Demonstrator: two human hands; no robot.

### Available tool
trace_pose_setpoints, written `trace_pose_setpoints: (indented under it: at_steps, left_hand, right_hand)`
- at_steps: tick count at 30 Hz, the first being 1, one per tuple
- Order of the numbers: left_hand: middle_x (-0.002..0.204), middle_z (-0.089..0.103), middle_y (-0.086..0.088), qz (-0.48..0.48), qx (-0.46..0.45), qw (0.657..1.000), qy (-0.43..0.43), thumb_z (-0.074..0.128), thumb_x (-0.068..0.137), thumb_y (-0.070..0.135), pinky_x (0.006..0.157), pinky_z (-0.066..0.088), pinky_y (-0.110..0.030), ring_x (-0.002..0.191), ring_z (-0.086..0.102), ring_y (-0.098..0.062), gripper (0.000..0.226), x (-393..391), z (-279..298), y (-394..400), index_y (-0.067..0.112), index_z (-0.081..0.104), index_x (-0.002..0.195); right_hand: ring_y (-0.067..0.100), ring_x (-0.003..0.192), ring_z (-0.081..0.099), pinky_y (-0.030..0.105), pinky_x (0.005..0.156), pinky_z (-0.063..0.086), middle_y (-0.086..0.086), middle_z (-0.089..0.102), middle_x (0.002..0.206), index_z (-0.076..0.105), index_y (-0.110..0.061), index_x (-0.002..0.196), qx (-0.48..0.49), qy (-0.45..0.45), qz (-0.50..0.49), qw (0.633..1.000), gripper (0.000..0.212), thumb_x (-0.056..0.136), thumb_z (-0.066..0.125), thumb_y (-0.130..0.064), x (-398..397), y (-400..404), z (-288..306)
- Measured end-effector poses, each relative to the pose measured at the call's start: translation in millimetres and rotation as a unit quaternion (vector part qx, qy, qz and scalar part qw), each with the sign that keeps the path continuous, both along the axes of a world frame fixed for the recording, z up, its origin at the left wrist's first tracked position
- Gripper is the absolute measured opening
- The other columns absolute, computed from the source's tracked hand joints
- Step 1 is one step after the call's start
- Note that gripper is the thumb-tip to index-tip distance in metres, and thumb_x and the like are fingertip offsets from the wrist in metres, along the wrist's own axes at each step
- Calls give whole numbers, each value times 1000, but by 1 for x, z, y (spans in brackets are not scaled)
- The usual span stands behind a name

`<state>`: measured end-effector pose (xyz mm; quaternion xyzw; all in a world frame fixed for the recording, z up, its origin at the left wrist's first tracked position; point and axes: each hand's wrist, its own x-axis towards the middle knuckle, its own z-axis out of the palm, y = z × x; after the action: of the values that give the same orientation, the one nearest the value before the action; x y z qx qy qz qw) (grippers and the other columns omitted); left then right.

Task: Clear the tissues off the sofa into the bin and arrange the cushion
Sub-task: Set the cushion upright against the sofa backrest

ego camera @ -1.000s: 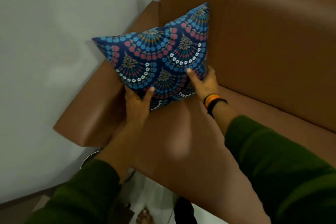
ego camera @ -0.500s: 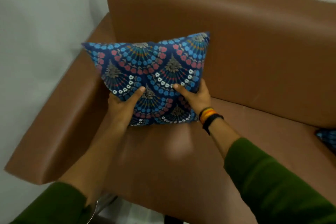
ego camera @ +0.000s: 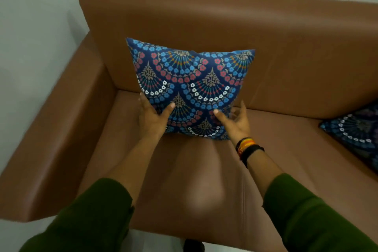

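Note:
A blue patterned cushion (ego camera: 190,86) stands upright on the brown sofa (ego camera: 286,51), leaning against the backrest near the left armrest. My left hand (ego camera: 152,117) grips its lower left edge, thumb across the front. My right hand (ego camera: 235,121) is at the lower right corner, thumb on the fabric and fingers spread and blurred behind the corner. No tissues or bin show in this view.
A second blue patterned cushion (ego camera: 356,129) lies on the seat at the right edge. The left armrest (ego camera: 61,129) runs along a pale wall (ego camera: 30,37). A strip of light floor shows below the seat's front edge.
The cushion has gone from tilted over the armrest to upright against the backrest, further right along the seat. The view has shifted right, bringing the second cushion into sight.

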<state>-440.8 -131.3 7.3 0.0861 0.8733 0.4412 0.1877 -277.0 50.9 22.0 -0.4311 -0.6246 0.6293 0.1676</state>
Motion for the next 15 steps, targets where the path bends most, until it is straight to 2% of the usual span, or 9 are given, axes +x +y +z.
trace_pose_setpoints:
  at_steps: [2, 4, 6, 10, 12, 15]
  left_hand:
    - [172, 5, -7, -39, -42, 997, 53, 55, 92, 66, 126, 18, -53, 158, 8, -29, 101, 39, 17, -3, 21, -2, 163]
    - [172, 1, -6, -96, -63, 990, 85, 46, 98, 59, 127, 12, -49, 158, 1, -26, 88, 80, 37, 1, 19, 1, 163]
    - [172, 2, -3, -172, -75, 976, 112, 42, 100, 59, 126, 13, -49, 158, 1, -24, 82, 115, 54, 12, 21, 5, 163]
    - [171, 7, -1, -278, -65, 950, 126, 42, 103, 53, 126, 16, -50, 158, 2, -22, 74, 173, 89, 63, 22, 11, 163]
    - [171, 8, -1, -321, -57, 936, 132, 41, 103, 54, 126, 16, -46, 158, 3, -21, 73, 204, 109, 103, 23, 12, 163]
    - [171, 9, 1, -365, -31, 921, 134, 40, 103, 55, 125, 17, -43, 158, 3, -19, 73, 244, 126, 168, 23, 13, 163]
  right_hand:
    - [23, 141, 37, 25, 99, 37, 9, 35, 156, 7, -19, 157, -5, -24, -3, 1000, 100, 85, 76, -29, 36, -19, 3]
    - [22, 143, 34, 28, 105, 35, 8, 33, 158, 11, -21, 157, 8, -53, -13, 998, 97, 85, 75, -33, 80, -35, 7]
    - [24, 144, 34, 39, 113, 34, 6, 33, 158, 16, -26, 156, 37, -94, -39, 994, 95, 83, 74, -41, 128, -40, 15]
    - [29, 147, 27, 54, 115, 32, 8, 30, 159, 21, -31, 155, 71, -142, -103, 982, 86, 86, 68, -49, 205, -11, 48]
    - [32, 145, 30, 56, 114, 33, 10, 31, 158, 24, -28, 154, 74, -155, -165, 971, 84, 86, 66, -52, 243, 24, 65]
    - [33, 141, 38, 51, 113, 35, 11, 34, 157, 29, -19, 152, 63, -148, -273, 948, 82, 86, 66, -51, 295, 87, 80]
